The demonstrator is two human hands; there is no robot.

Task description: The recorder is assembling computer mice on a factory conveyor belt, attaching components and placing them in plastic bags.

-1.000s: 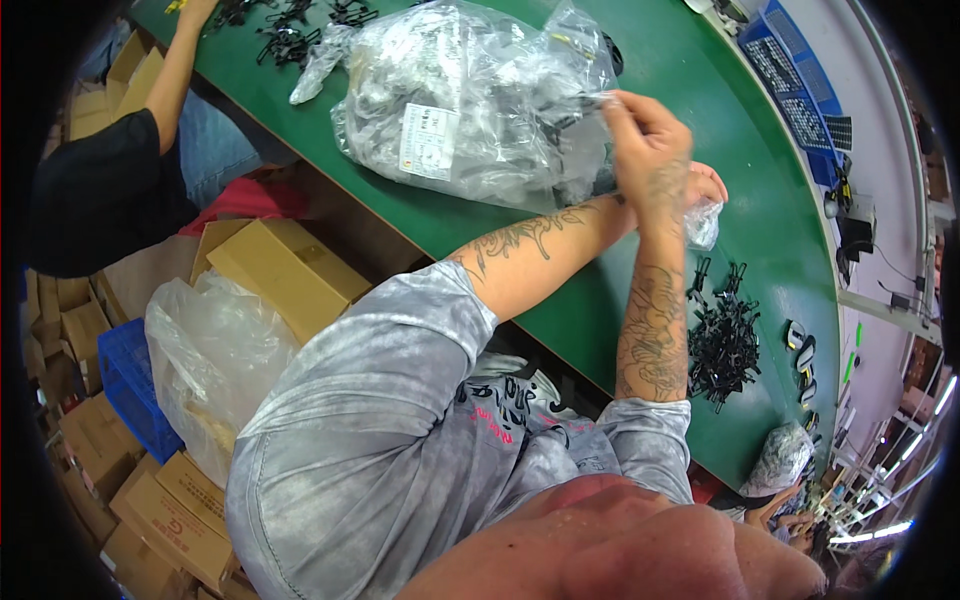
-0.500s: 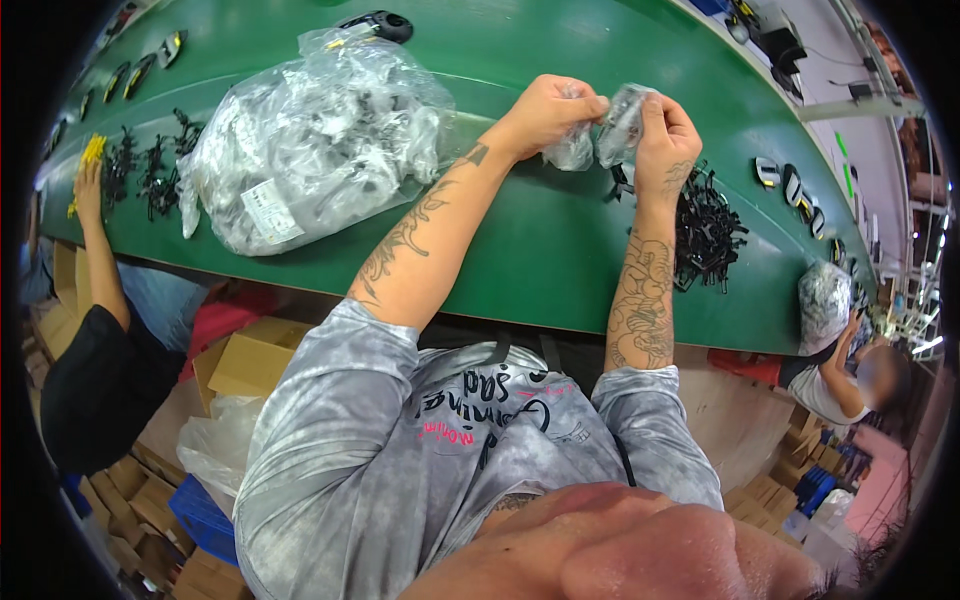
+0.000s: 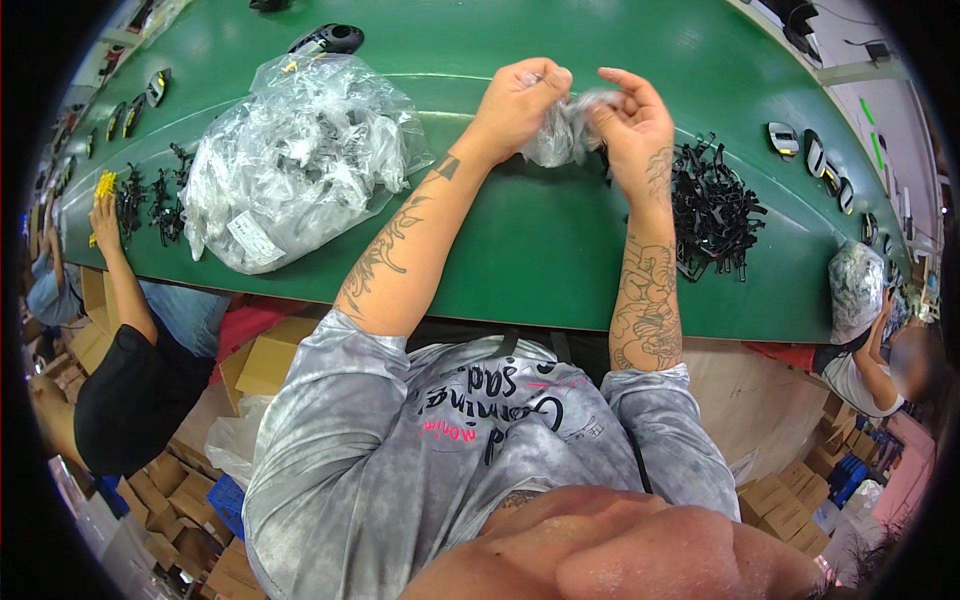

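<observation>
My grey shirt (image 3: 340, 450) is closest to me, both forearms reaching out from it over the green table (image 3: 520, 270). To my left below the edge, I see an open carton (image 3: 275, 352) and a blue crate (image 3: 228, 505).

Past the edge, I have the small bag (image 3: 553, 143), crumpled and clear, up in front of me between my two hands. My left hand (image 3: 513, 112) is curled closed, thumb and forefinger pinching its plastic. My right hand (image 3: 636, 128) touches the other side: the forefinger is raised apart from the bent thumb, with plastic between them. It's blurred there, so I can't tell whether those fingers grip it.

Just right of my right wrist lies a heap of black clips (image 3: 715, 212). Left of my left forearm sits the big bag (image 3: 310, 150), clear and bulging, a white label (image 3: 255, 238) on its near side. Beyond it, more black clips (image 3: 165, 208) lie near a co-worker's hand (image 3: 104, 218), which touches some yellow parts (image 3: 106, 184).

Farther off, a black device (image 3: 335, 39) lies behind the big bag, and a row of black-and-grey ones (image 3: 816, 156) runs down the right, toward a stuffed bag (image 3: 857, 290).
</observation>
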